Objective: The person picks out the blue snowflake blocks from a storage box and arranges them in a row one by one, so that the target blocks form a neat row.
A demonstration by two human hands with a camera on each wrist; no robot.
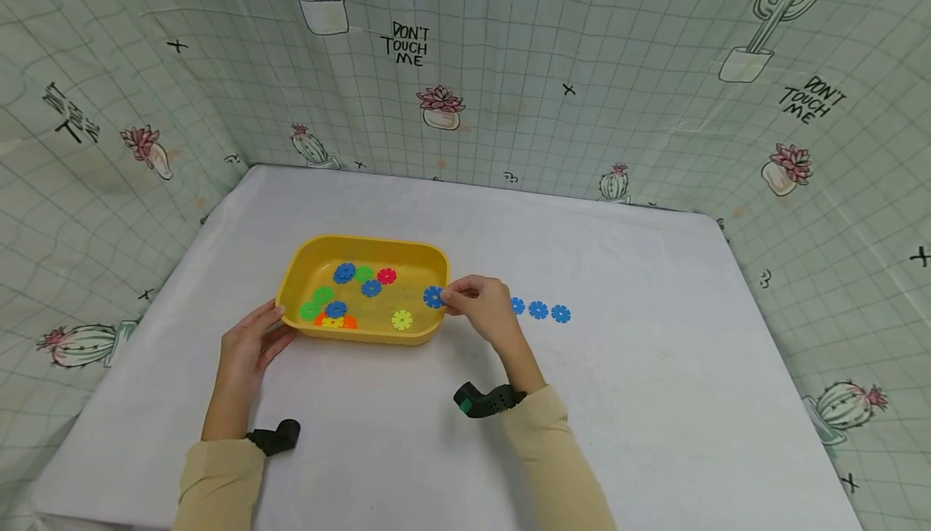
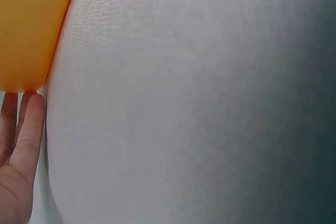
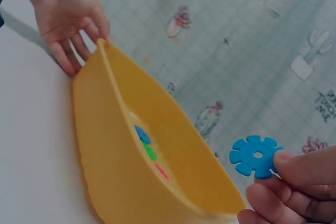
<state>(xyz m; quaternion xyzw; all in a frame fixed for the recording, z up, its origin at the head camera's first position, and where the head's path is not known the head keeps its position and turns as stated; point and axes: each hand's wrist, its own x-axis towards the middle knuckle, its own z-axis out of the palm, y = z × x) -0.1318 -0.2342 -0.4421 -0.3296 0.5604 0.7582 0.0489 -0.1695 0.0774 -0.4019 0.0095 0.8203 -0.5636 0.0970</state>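
My right hand [image 1: 483,305] pinches a blue snowflake building disc [image 3: 257,156] between thumb and fingers, over the right end of the yellow bin [image 1: 364,339]. The disc has notches round its edge and a hole in its middle. At the bin's left front corner, my left hand [image 1: 250,345] rests fairly straight fingers [image 2: 29,135] against the outer wall, with a fingertip up at the rim. Inside the bin lie several more discs: a red disc [image 1: 387,276], a yellow disc [image 1: 402,320], and green, blue and orange ones, some overlapping.
Right of the bin, blue discs [image 1: 538,310] lie in a row on the white tablecloth [image 1: 655,402], partly behind my right hand. A grid-patterned cloth [image 1: 502,54] with cactus drawings hangs round the back and sides of the table. Black bands [image 1: 483,400] sit on both wrists.
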